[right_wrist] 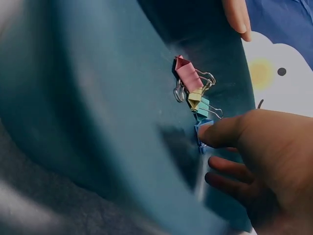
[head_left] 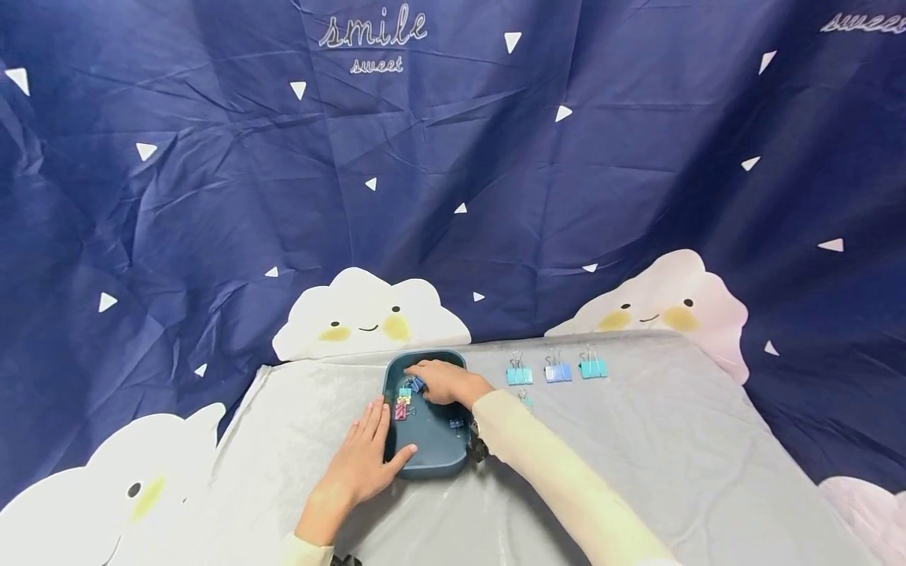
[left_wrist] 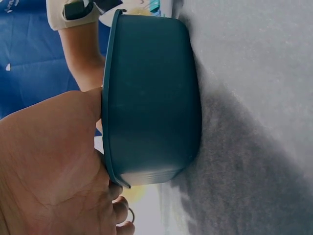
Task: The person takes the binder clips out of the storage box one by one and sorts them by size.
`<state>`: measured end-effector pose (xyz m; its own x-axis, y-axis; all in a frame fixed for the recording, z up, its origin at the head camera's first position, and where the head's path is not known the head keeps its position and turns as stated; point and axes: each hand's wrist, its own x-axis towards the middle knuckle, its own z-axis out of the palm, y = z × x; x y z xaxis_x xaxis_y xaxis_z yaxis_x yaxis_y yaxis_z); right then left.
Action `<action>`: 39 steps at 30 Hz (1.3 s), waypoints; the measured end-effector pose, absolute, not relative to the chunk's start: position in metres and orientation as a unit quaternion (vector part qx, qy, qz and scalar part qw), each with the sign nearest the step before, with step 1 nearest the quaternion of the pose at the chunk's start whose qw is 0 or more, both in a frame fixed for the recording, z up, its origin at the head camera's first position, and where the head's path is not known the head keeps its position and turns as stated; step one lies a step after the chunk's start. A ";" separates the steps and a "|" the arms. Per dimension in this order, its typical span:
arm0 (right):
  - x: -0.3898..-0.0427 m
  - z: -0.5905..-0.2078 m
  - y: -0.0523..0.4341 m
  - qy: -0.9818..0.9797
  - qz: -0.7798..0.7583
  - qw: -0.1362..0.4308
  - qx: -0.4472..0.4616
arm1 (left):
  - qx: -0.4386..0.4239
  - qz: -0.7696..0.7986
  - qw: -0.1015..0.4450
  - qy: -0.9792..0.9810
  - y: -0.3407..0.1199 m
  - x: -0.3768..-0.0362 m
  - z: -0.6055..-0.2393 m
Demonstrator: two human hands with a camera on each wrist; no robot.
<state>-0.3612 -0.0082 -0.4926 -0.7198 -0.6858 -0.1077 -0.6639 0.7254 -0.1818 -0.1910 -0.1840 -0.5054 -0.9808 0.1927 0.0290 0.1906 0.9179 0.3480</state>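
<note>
A dark teal bin (head_left: 433, 465) holds several small binder clips. Inside it, a pink binder clip (right_wrist: 189, 77), a yellow one (right_wrist: 194, 99) and a teal one (right_wrist: 203, 108) lie in a row. At the end of that row, my right hand (head_left: 442, 380) pinches a blue binder clip (right_wrist: 204, 128); part of the grip is hidden. Another dark blue binder clip (head_left: 456, 423) lies apart, near the bin's right wall. My left hand (head_left: 362, 456) rests on the bin's left rim with fingers extended, its thumb reaching over the near left corner.
Right of the bin, a teal binder clip (head_left: 519, 376), a blue clip (head_left: 557, 372) and another teal clip (head_left: 593, 368) form a row on the grey cloth (head_left: 637, 440). A smaller teal clip (head_left: 525, 399) lies in front. A navy curtain (head_left: 453, 157) hangs behind.
</note>
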 end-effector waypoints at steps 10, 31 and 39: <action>-0.359 -0.497 -0.005 0.924 -0.071 0.060 -0.372 | 0.094 0.185 0.002 0.978 -0.182 -0.190 -0.506; -0.355 -0.494 0.001 0.903 -0.102 0.049 -0.415 | 0.093 0.182 0.003 0.979 -0.182 -0.191 -0.507; -0.352 -0.489 0.005 0.889 -0.126 0.024 -0.439 | 0.090 0.183 0.001 0.979 -0.183 -0.193 -0.508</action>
